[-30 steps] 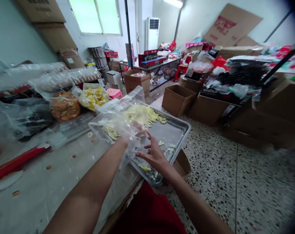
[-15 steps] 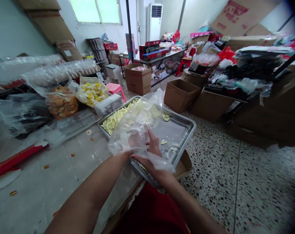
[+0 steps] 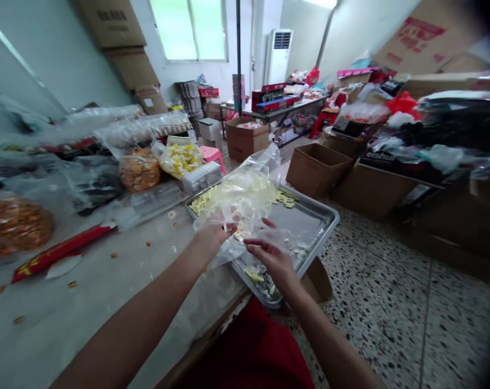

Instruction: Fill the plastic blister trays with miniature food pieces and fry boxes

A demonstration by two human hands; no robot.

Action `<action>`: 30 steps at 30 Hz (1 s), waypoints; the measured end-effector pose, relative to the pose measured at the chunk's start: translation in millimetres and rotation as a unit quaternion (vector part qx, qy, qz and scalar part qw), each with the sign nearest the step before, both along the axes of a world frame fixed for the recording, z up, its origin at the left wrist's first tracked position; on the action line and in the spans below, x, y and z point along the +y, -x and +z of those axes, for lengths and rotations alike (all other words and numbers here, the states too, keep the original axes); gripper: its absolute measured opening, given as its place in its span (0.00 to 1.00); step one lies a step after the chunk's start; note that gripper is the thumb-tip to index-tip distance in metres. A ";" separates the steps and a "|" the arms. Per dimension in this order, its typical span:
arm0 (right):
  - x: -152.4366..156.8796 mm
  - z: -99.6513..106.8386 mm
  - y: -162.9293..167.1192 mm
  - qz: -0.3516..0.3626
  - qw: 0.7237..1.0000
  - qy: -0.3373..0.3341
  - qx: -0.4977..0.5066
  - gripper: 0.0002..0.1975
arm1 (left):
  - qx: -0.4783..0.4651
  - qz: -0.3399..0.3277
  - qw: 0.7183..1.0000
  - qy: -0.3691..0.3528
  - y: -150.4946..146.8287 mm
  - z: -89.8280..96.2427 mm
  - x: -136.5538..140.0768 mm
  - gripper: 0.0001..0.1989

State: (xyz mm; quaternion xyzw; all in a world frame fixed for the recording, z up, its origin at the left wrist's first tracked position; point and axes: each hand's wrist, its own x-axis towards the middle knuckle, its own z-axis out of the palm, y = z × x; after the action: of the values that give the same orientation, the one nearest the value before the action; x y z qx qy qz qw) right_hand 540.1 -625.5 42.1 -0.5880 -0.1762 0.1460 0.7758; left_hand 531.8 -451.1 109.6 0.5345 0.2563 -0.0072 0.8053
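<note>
Flanking a clear plastic bag [image 3: 248, 197] in the head view, 2 bare hands meet above a metal tray [image 3: 299, 219]. The bag lies over the tray's middle, its near end between the hands; small white round pieces [image 3: 239, 234] show there through the film. Pale yellow also shows through it, though whether inside or beneath cannot be told. The left hand [image 3: 210, 240] has its fingers bent inward at the bag's near end; whether they pinch the film cannot be told. The right hand [image 3: 275, 259] is released, fingers spread and thumb apart, against the bag's right side. Loose pale yellow pieces [image 3: 203, 201] lie in the tray's far left part, with more beyond the bag and a few near the closest corner. The tray slants across the edge of a covered table [image 3: 147, 302]. Farther left on this table are a red packet [image 3: 62, 253], 2 bags of orange-brown pieces [image 3: 139, 170] and a bag of yellow-and-white pieces [image 3: 182, 158]. Right of the tray, an open cardboard box [image 3: 315, 175] stands on the speckled floor [image 3: 374, 281].
</note>
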 end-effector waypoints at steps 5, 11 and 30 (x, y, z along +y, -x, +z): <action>-42.0 -14.5 69.3 -0.207 0.973 0.067 -0.080 0.17 | -0.022 0.014 0.982 0.187 80.6 -0.5 -0.9 0.08; -16.8 0.2 129.7 0.003 0.963 0.135 -0.233 0.09 | -0.085 0.087 0.955 0.270 171.2 -21.4 20.1 0.04; 240.3 -14.0 128.7 0.260 0.939 0.173 -0.142 0.15 | 0.002 0.147 0.956 0.252 262.1 -60.7 188.1 0.04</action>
State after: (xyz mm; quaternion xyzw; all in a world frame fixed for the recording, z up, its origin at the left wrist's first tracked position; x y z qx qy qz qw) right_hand 411.4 -385.1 28.1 -0.6617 -0.4034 0.2856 0.5638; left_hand 269.8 -263.0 48.9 0.2701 0.3234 0.0462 0.9057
